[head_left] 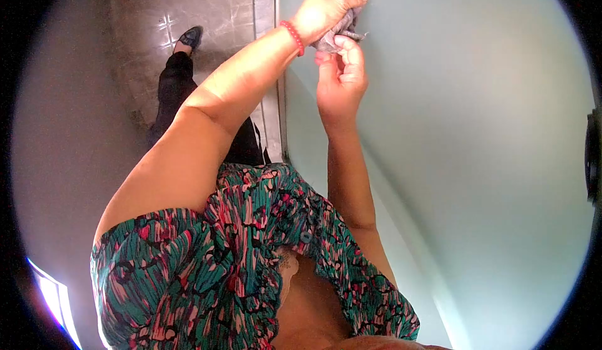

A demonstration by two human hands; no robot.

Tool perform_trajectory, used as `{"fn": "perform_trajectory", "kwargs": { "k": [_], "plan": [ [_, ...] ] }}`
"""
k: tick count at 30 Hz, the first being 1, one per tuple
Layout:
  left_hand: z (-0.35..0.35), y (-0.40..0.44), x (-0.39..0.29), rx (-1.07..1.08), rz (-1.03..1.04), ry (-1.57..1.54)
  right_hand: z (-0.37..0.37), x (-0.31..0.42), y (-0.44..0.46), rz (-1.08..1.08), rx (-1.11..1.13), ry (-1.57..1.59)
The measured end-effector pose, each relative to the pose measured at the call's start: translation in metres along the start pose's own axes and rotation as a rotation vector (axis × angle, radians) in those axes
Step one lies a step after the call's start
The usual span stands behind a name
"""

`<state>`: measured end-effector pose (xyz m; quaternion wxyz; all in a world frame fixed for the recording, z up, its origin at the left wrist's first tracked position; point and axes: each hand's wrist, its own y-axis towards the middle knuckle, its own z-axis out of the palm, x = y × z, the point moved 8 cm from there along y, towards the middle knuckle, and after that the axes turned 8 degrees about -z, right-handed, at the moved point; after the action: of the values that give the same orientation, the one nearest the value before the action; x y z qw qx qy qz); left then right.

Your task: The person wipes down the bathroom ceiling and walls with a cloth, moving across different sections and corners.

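A crumpled grey cloth (343, 29) hangs between my two hands near the top of the view. My left hand (327, 6), with a red beaded bracelet on its wrist, is closed on the upper part of the cloth. Just below it, my right hand (342, 77) has its thumb and fingers bent around the cloth's lower end, pinching it. Part of the cloth is hidden behind the fingers.
A pale green wall or panel (464, 124) fills the right side. At upper left is a shiny tiled floor (219, 5) with a metal-coloured edge strip (266, 55). My dark shoe (191, 36) rests there. A dark object (592, 156) sits at the far right.
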<state>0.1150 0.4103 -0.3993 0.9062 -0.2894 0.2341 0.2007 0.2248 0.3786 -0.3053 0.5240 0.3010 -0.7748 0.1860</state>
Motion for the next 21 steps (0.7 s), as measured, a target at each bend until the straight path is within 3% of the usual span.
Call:
{"fn": "perform_trajectory", "kwargs": {
  "k": [5,9,11,13,15,21],
  "plan": [
    [0.028,-0.018,0.001,0.095,-0.070,0.068,-0.012,-0.003,-0.003,-0.057,-0.089,0.013],
    [0.013,-0.006,0.007,0.019,0.028,0.114,-0.011,-0.011,-0.001,0.008,-0.006,0.026],
    [-0.001,0.002,0.014,-0.045,0.053,0.345,-0.008,-0.014,-0.002,0.000,-0.003,0.021],
    [0.014,-0.014,0.006,-0.009,0.015,0.352,-0.017,-0.012,-0.002,-0.058,-0.026,0.004],
    [0.035,-0.027,-0.001,0.098,0.124,0.377,-0.024,-0.007,-0.006,-0.092,-0.076,-0.027],
    [0.009,-0.010,0.017,-0.013,-0.011,0.417,-0.015,-0.015,-0.008,0.049,-0.001,0.033]
  ]
}}
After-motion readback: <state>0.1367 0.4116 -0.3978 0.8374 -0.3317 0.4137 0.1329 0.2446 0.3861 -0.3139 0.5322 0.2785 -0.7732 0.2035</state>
